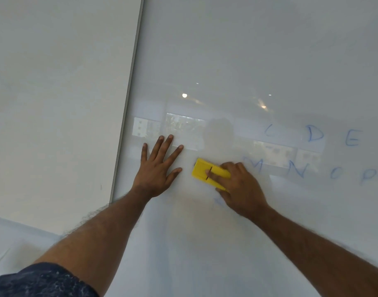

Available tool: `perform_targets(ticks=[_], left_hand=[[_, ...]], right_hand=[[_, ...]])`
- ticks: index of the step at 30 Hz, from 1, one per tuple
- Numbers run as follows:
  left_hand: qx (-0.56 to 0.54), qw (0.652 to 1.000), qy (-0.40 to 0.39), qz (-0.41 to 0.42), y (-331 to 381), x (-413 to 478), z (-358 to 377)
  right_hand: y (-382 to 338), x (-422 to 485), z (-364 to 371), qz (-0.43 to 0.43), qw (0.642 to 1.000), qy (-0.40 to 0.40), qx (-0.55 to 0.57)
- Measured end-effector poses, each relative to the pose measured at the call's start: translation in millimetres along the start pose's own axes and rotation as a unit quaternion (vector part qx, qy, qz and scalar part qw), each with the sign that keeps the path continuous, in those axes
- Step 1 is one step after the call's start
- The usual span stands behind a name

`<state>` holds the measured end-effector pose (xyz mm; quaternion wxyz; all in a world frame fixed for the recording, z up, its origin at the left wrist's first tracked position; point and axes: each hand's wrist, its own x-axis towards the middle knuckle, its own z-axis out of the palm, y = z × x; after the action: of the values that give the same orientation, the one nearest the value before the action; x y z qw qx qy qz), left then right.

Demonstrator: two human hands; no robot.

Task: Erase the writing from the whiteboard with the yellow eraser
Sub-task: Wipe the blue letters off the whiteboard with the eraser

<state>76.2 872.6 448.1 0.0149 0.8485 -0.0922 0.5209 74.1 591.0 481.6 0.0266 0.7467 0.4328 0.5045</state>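
The whiteboard (248,61) fills most of the view, tilted. My right hand (239,187) presses the yellow eraser (202,171) flat against it, forefinger laid along the eraser's top. Blue letters (315,133) run to the right of the eraser in two rows: a faint C, then D, E above, and M, N, O, P below. A blue smudge (218,201) shows just under my right hand. My left hand (157,168) lies flat on the board left of the eraser, fingers spread, holding nothing.
The board's grey metal frame edge (128,103) runs diagonally down the left, with a plain pale wall (55,93) beyond it. Window and lamp reflections (183,125) glare on the board above my hands. A dark patterned sleeve (44,281) is at the lower left.
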Motion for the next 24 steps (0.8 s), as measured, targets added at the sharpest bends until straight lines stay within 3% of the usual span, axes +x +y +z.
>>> perform_targets(ticks=[5, 8, 14, 20, 24], left_hand=[[-0.006, 1.0, 0.013, 0.005, -6.2, 1.1, 1.7], [-0.009, 1.0, 0.028, 0.004, -4.7, -0.3, 6.9], [-0.013, 0.999, 0.049, 0.005, -6.8, -1.0, 11.6], [-0.007, 0.999, 0.036, 0.003, -8.3, -0.6, 9.5], [-0.006, 0.999, 0.033, -0.002, -5.9, -1.3, 8.8]], right_hand=[[-20.3, -45.3, 27.8, -0.171, 0.978, -0.119, -0.011], [3.1, -43.3, 11.0, -0.143, 0.987, -0.067, -0.034], [13.9, -12.9, -7.7, 0.066, 0.996, 0.037, -0.036], [-20.8, -95.4, 42.1, -0.076, 0.996, -0.043, -0.022], [12.8, -115.4, 22.4, -0.093, 0.993, -0.036, -0.071]])
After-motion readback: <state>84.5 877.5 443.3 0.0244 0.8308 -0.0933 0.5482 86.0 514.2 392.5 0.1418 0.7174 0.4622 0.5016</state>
